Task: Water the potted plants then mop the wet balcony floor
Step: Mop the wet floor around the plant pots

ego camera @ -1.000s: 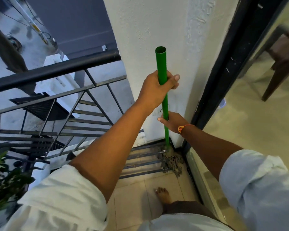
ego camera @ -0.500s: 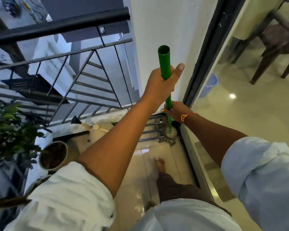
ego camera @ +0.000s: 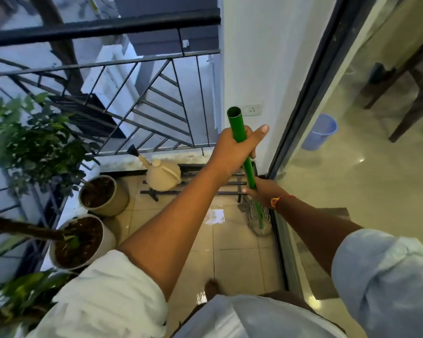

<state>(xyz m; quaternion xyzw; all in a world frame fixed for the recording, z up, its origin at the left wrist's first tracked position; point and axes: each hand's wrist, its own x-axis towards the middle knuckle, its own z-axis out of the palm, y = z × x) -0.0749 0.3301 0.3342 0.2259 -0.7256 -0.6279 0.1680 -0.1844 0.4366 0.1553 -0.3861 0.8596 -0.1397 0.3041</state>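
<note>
Left hand (ego camera: 232, 152): wrapped tight around the green mop handle (ego camera: 242, 147) close to its open top end, thumb stuck out to the right.
Right hand (ego camera: 264, 191): closed on the same handle lower down, with an orange-red thread band at the wrist.
Mop head (ego camera: 257, 219): grey strings spread on the balcony floor (ego camera: 230, 254), hard against the dark track of the sliding glass door (ego camera: 310, 98) on the right.
Handle angle: leaning, top end tipped toward the left and up.
Floor: beige tiles, with a bright wet sheen just left of the mop head and another near the bare foot (ego camera: 211, 287) at the bottom.
Watering can (ego camera: 161, 173): beige, set down on the floor by the railing (ego camera: 103, 28), spout pointing up and left, well apart from the mop.
Potted plants: a tan pot (ego camera: 105, 195) of dark soil near the can, a white pot (ego camera: 83, 240) just this side of it, leafy branches over both on the left.
Wall (ego camera: 254, 57): white, with a socket plate just beside the handle's top.
Indoors, through the glass: a pale blue bucket (ego camera: 320, 132) and what looks like dark chair legs, though the reflection blurs them.
</note>
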